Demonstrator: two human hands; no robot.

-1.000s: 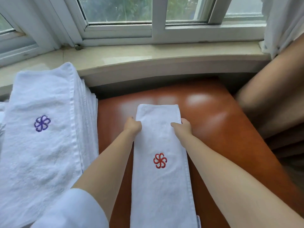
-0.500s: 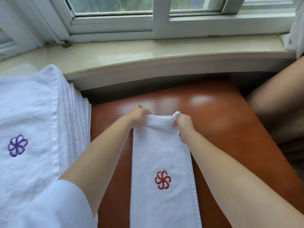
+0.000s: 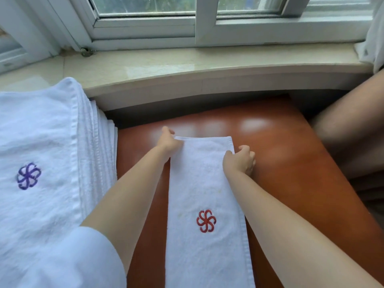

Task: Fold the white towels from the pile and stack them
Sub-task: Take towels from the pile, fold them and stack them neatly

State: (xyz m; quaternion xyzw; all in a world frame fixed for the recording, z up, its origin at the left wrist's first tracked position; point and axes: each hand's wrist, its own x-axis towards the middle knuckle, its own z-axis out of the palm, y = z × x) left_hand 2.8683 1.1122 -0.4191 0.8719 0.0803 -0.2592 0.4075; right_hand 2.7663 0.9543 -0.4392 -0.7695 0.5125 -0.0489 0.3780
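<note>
Long folded towel [image 3: 207, 204] lying lengthwise along the bench [image 3: 301, 183], far end toward its window edge. Left hand [image 3: 169, 142] and right hand [image 3: 241, 161] each pinch a far corner. Uneven pulling may skew the fold.

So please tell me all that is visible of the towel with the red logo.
The towel with the red logo is white terry cloth with stitched hems, folded into a long narrow strip. It lies flat on the brown table, running away from the person. The left hand and the right hand pinch its far corners. Its near end leaves the picture.
</note>
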